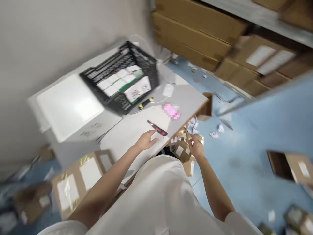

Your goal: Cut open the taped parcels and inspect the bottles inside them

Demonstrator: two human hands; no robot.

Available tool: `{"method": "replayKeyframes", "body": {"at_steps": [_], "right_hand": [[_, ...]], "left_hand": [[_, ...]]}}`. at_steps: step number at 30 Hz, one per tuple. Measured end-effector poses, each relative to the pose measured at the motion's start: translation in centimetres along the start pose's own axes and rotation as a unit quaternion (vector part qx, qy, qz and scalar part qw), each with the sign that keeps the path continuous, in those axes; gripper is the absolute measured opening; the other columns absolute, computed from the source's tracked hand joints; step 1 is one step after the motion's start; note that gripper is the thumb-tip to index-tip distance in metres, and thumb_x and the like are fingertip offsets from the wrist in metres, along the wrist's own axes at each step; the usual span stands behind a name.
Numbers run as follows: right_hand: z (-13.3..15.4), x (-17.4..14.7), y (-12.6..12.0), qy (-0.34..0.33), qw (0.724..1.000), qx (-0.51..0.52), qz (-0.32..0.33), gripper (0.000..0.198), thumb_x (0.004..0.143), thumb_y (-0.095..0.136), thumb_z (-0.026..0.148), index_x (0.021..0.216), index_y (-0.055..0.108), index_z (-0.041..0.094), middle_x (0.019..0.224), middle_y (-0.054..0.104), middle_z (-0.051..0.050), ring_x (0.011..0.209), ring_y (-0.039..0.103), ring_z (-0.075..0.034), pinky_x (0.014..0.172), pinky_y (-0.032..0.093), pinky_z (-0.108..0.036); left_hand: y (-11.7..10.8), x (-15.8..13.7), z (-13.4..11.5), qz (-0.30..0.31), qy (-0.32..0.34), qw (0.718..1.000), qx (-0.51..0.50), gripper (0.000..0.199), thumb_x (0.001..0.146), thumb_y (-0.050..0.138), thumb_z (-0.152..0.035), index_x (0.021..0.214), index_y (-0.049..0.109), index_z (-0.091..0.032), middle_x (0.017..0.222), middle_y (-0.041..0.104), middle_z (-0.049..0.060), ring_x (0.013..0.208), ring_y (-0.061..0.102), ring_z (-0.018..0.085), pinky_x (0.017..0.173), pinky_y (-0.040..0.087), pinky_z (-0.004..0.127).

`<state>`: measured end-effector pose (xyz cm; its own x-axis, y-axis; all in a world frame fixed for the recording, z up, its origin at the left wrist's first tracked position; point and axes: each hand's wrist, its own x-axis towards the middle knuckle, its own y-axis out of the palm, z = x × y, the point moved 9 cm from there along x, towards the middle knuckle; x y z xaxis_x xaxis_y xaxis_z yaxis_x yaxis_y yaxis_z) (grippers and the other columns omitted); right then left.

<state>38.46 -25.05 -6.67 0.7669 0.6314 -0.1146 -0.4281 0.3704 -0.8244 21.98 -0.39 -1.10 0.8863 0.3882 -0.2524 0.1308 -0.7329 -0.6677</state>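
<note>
Evidently, nothing was gripped by the left hand [146, 141]: its thumb was held apart from the fingers, a fairly wide gap was left between them, and the index finger was stretched out to the side of a red-and-black box cutter [158, 128]. Whether the cutter was touched by that fingertip could not be told. The box cutter was laid flat on the table [187, 97], just ahead of the left hand and slightly to its right. Its long axis was slanted from far left to near right, roughly across the line of the left forearm, with the rounded end turned toward the table's edge. Of the 2 hands, the left was placed clearly nearer.

The right hand [197, 148] was held out past that edge, over a pile of cardboard [183, 147]; its fingers were curled close together, and whether anything was pinched there could not be told.

Farther out, a yellow-and-black tool [146, 103] was placed beside a black crate [148, 67], in which white packets [119, 84] were packed. A pink thing [171, 111], too blurred to be named, was set to the tool's right. A white box [70, 102] was stood left of the crate. Beyond the table, cardboard boxes [190, 32] were stacked along a shelf [241, 7], and crumpled paper [213, 134] was scattered over the blue floor [244, 140].
</note>
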Motion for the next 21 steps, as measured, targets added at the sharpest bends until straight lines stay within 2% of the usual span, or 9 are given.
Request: {"method": "replayKeyframes", "body": {"at_steps": [3, 5, 7, 9, 11, 12, 14, 16, 21], "right_hand": [[7.5, 5.9, 3.7, -0.142, 0.985, -0.03, 0.094, 0.043, 0.087, 0.044, 0.029, 0.128, 0.05, 0.019, 0.095, 0.07, -0.01, 0.082, 0.066, -0.026, 0.075, 0.049, -0.039], [14.1, 8.7, 8.0, -0.234, 0.953, -0.067, 0.179, 0.045, 0.085, 0.049, 0.028, 0.129, 0.05, 0.019, 0.101, 0.069, -0.012, 0.086, 0.065, -0.027, 0.077, 0.048, -0.04], [21.3, 9.4, 13.2, -0.322, 0.899, -0.112, 0.273, 0.045, 0.081, 0.058, 0.026, 0.125, 0.054, 0.02, 0.105, 0.068, -0.014, 0.09, 0.065, -0.029, 0.08, 0.047, -0.04], [28.7, 7.8, 18.4, -0.397, 0.831, -0.14, 0.363, 0.045, 0.074, 0.069, 0.027, 0.117, 0.06, 0.02, 0.104, 0.068, -0.015, 0.096, 0.063, -0.031, 0.084, 0.046, -0.042], [36.0, 5.5, 22.5, -0.436, 0.801, -0.128, 0.389, 0.047, 0.07, 0.075, 0.033, 0.114, 0.061, 0.022, 0.113, 0.066, -0.014, 0.108, 0.058, -0.033, 0.092, 0.043, -0.044], [39.5, 3.8, 24.3, -0.455, 0.788, -0.112, 0.4, 0.054, 0.069, 0.076, 0.038, 0.118, 0.059, 0.023, 0.124, 0.061, -0.013, 0.118, 0.053, -0.033, 0.098, 0.039, -0.045], [45.8, -0.4, 27.5, -0.475, 0.755, -0.01, 0.452, 0.073, 0.067, 0.076, 0.045, 0.131, 0.051, 0.02, 0.142, 0.046, -0.013, 0.132, 0.038, -0.035, 0.107, 0.031, -0.047], [49.4, -4.2, 30.4, -0.448, 0.733, 0.047, 0.51, 0.076, 0.074, 0.067, 0.05, 0.137, 0.043, 0.015, 0.146, 0.04, -0.014, 0.136, 0.034, -0.031, 0.11, 0.03, -0.045], [49.0, -7.8, 34.0, -0.35, 0.781, 0.037, 0.516, 0.058, 0.081, 0.059, 0.034, 0.132, 0.044, 0.01, 0.135, 0.05, -0.016, 0.122, 0.049, -0.028, 0.103, 0.038, -0.042]], "left_hand": [[-3.6, -8.0, 6.3, -0.148, -0.144, 0.973, -0.103, 0.051, 0.078, 0.062, -0.043, 0.123, 0.057, -0.019, 0.125, 0.06, 0.013, 0.106, 0.062, 0.029, 0.087, 0.05, 0.042], [-4.1, -15.1, 10.3, -0.28, -0.252, 0.904, -0.201, 0.054, 0.075, 0.065, -0.046, 0.121, 0.057, -0.019, 0.126, 0.059, 0.014, 0.105, 0.062, 0.028, 0.083, 0.052, 0.04], [-2.2, -22.8, 13.4, -0.402, -0.352, 0.785, -0.314, 0.058, 0.071, 0.068, -0.05, 0.118, 0.057, -0.018, 0.123, 0.059, 0.015, 0.104, 0.062, 0.027, 0.082, 0.052, 0.04], [1.7, -29.4, 15.0, -0.468, -0.424, 0.654, -0.416, 0.056, 0.071, 0.066, -0.055, 0.113, 0.057, -0.019, 0.118, 0.062, 0.014, 0.106, 0.062, 0.027, 0.08, 0.052, 0.04], [5.3, -34.7, 15.8, -0.513, -0.475, 0.535, -0.475, 0.055, 0.072, 0.062, -0.061, 0.108, 0.057, -0.02, 0.111, 0.064, 0.013, 0.105, 0.063, 0.028, 0.075, 0.053, 0.04], [6.5, -36.5, 16.2, -0.521, -0.489, 0.499, -0.491, 0.055, 0.074, 0.058, -0.064, 0.108, 0.056, -0.021, 0.111, 0.064, 0.013, 0.104, 0.063, 0.029, 0.073, 0.053, 0.04], [7.3, -38.5, 17.1, -0.522, -0.496, 0.48, -0.5, 0.058, 0.078, 0.046, -0.07, 0.113, 0.052, -0.024, 0.116, 0.062, 0.013, 0.106, 0.063, 0.028, 0.071, 0.054, 0.038], [6.5, -38.8, 18.3, -0.518, -0.482, 0.506, -0.493, 0.061, 0.082, 0.036, -0.072, 0.122, 0.046, -0.028, 0.125, 0.057, 0.012, 0.11, 0.061, 0.025, 0.072, 0.055, 0.036], [3.7, -36.3, 19.7, -0.514, -0.399, 0.563, -0.51, 0.06, 0.086, 0.04, -0.065, 0.137, 0.027, -0.035, 0.137, 0.047, 0.008, 0.116, 0.057, 0.022, 0.077, 0.056, 0.035]]}}
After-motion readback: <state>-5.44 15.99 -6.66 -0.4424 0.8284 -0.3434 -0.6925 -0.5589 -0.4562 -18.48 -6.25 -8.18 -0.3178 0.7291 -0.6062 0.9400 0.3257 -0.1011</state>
